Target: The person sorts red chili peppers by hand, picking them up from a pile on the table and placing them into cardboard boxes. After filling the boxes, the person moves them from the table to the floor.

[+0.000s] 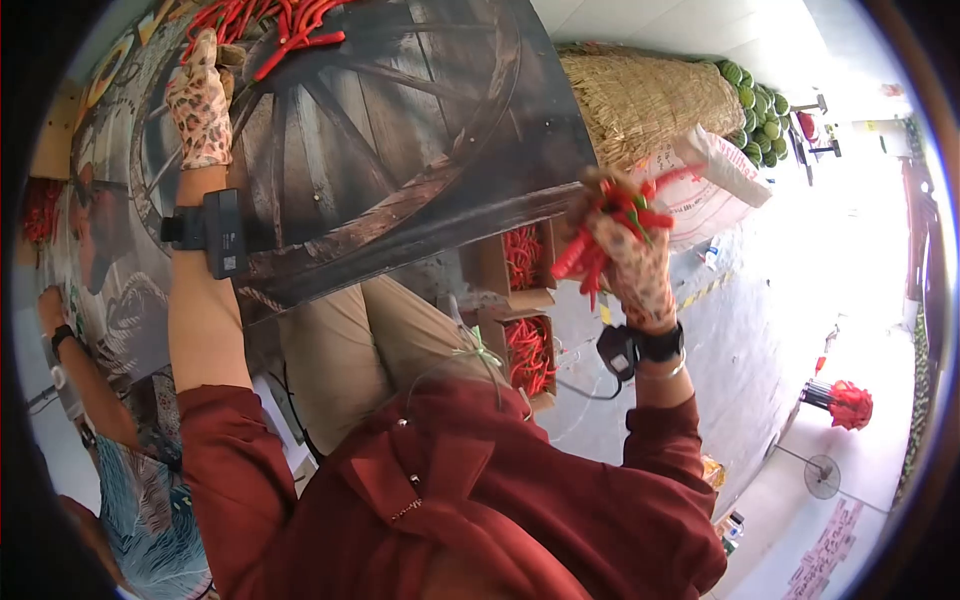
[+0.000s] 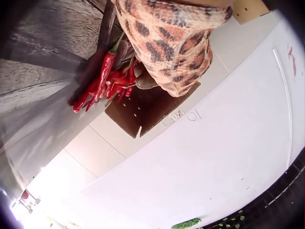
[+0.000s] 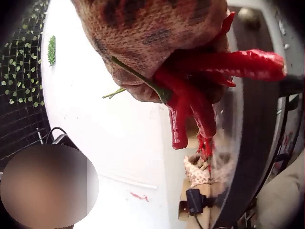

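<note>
My right hand (image 1: 640,265), in a leopard-print glove, grips a bunch of red chili peppers (image 3: 190,98) out beyond the table's near edge. Green stems and red pods stick out around its fingers. My left hand (image 1: 203,105), gloved alike, is at the far part of the table (image 1: 400,130), right at a pile of red chili peppers (image 1: 285,22). In the left wrist view, its darker fingertips (image 2: 144,80) lie beside several chili peppers (image 2: 107,83). The hand partly hides them, and I cannot tell whether it pinches one.
Cardboard boxes of red chili peppers (image 1: 530,355) stand below the table's near edge. An open cardboard box (image 2: 136,109) appears past the left hand. A white sack (image 1: 700,185), a straw-covered stand (image 1: 650,100) and watermelons (image 1: 760,120) are to the right. Another person's arm (image 1: 100,385) is at left.
</note>
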{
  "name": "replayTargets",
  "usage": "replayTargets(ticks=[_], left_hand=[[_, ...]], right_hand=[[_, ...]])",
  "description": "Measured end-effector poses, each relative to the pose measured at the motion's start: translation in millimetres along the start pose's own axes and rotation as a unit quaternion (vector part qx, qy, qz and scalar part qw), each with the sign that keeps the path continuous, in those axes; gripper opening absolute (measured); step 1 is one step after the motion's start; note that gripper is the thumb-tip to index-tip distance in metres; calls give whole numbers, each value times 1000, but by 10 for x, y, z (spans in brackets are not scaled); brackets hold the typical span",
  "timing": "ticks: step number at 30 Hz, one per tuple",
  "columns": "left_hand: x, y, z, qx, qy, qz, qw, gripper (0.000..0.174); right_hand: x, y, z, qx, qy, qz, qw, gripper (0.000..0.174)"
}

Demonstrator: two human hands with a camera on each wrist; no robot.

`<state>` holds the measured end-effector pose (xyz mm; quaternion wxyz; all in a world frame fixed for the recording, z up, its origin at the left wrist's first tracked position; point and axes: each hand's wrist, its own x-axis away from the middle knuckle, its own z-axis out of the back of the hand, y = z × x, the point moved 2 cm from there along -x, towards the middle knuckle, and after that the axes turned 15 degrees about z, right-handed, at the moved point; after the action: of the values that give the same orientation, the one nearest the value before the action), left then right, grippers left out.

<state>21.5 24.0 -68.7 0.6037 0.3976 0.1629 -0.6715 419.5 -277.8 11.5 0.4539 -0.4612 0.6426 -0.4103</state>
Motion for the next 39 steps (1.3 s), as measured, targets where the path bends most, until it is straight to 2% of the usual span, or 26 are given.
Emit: replayTargets(ticks=[1,2,4,5,6,8,12,13,14,15,17,18,19,20,22,24,25,26,28,29,33,35,36,37,38,39], left_hand=[[-24,-34,-3,7,16,-36,999,41],[-22,4,35,6,15,-35,999,41],[-16,102,100,-17,-74,75,994,42],[-28,173,155,-15,87,-77,993,42],[-27,87,85,-17,86,-77,993,42],[-20,-137,-89,-216,67,-64,972,44],[-26,42,77,-144,76,-63,985,43],[-25,-40,28,-119,86,-89,985,41],[-31,-42,33,-94,96,-116,984,39],[-23,-30,75,-97,95,-116,984,39],[-8,-12,161,-89,46,-97,990,54],[1,-132,4,-91,44,-97,990,54],[0,-402,-285,147,-71,51,985,41],[21,-571,-475,371,-179,196,890,32],[39,-632,-450,343,-174,187,904,32],[66,-620,-425,293,-166,166,927,34],[79,-655,-382,266,-162,155,937,34],[87,-645,-413,240,-158,144,947,35],[95,-766,-358,188,-148,120,964,37],[109,-705,-321,162,-143,107,971,38],[111,-654,-271,63,-121,57,989,42],[111,-643,-277,16,-109,32,993,44],[85,-597,-307,-8,-103,19,995,45],[143,-483,-191,-33,-96,6,995,46],[43,-624,-279,-58,-88,-8,994,47],[31,-551,-256,-83,-80,-22,993,48]], right_hand=[[146,46,181,42,4,-11,999,43],[280,124,341,83,8,-21,996,47],[542,340,631,120,43,-49,991,46],[651,486,766,158,81,-74,981,46],[725,656,863,157,80,-75,981,46],[890,1035,1071,153,127,-114,973,42],[1156,1952,1587,254,143,-152,944,29],[1211,2186,1744,303,113,-190,927,28],[1213,2321,1825,351,82,-225,905,26],[1171,2359,1806,349,80,-227,906,26],[1107,2441,1779,345,98,-306,882,30],[1082,2508,1817,344,96,-307,882,30],[1068,2625,1902,425,48,-294,855,33],[1078,2791,2017,502,-2,-277,819,37],[1246,3482,2535,526,-12,-268,807,42],[1300,3878,2765,593,-152,-257,748,42],[1230,3767,2639,627,-168,-246,720,40],[1162,3645,2517,626,-171,-247,720,40],[987,3365,2223,671,-262,-232,654,39],[905,3236,2097,680,-260,-230,646,39],[872,3128,1988,698,-309,-171,623,36],[972,3248,2085,710,-377,-188,565,34],[1067,3399,2212,710,-376,-188,564,34],[1182,3594,2399,696,-313,-208,612,34],[1237,3681,2511,676,-248,-227,656,34],[1233,3620,2490,675,-264,-214,655,33]])
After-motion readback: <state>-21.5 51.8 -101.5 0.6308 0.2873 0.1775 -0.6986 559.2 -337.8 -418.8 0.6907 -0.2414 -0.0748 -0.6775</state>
